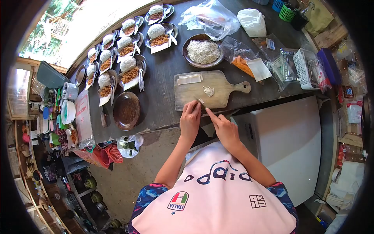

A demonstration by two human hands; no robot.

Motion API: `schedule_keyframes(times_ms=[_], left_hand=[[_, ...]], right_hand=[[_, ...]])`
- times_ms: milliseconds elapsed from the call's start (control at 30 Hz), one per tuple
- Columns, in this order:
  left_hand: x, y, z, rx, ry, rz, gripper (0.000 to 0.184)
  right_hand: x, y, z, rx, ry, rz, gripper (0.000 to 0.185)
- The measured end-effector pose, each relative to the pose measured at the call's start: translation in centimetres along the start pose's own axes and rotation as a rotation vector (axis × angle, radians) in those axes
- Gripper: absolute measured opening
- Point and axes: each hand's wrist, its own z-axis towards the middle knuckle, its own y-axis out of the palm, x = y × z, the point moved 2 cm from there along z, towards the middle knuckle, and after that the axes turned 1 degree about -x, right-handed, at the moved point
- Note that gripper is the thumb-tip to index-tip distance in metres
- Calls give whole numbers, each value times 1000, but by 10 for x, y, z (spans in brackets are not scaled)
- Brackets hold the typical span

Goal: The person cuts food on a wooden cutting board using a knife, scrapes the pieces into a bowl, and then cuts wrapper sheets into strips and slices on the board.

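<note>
A wooden cutting board (218,80) with a handle lies at the table's front edge. Pale rectangular strips (189,78) rest at its upper left, and a small heap of thin white shreds (209,91) sits near its middle. My left hand (191,117) is closed at the board's lower edge, its fingertips beside a small pale piece (201,101). My right hand (223,126) has its index finger stretched toward that piece, the other fingers curled. A thin dark item, partly hidden, shows between the hands. Above the board stands a round bowl (186,50) heaped with white shreds (203,51).
Several plates with rice, brown food and spoons (127,72) cover the table's left. An empty brown plate (126,110) sits nearer. Beyond the board are plastic bags (210,17), a bag with orange food (243,65) and clear containers (290,64). A white appliance (288,144) stands right.
</note>
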Motion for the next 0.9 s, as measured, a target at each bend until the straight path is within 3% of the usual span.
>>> schedule_keyframes(times_ms=[900], left_hand=[[4, -6, 0, -20, 12, 47, 27]], right_hand=[[-2, -5, 3, -18, -3, 60, 57]])
